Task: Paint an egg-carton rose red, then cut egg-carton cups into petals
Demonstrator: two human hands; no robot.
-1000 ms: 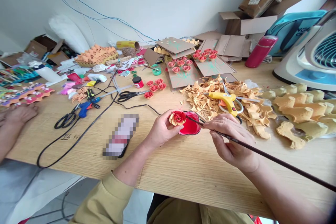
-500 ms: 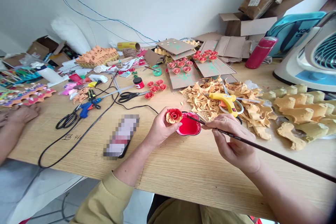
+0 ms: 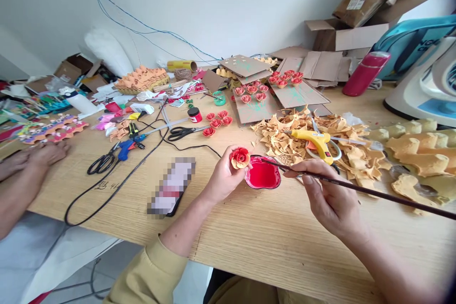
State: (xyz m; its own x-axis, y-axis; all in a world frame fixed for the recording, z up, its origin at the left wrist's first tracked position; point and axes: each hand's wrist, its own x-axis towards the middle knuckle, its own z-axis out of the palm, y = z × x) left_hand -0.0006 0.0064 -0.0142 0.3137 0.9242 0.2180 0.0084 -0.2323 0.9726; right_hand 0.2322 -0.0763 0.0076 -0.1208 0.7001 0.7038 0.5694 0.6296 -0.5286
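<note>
One paintbrush [image 3: 363,189] aslant, tip leftward

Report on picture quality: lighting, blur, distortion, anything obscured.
Head view: soft, fairly even light, with dark corners at the right edge; head view: the red-painted craft rose in the left hand reads fairly clearly, while the right forearm blurs toward the lower right; head view: a pixel mosaic covers the smartphone; head view: the fan looks stretched, probably by a wide lens.
</note>
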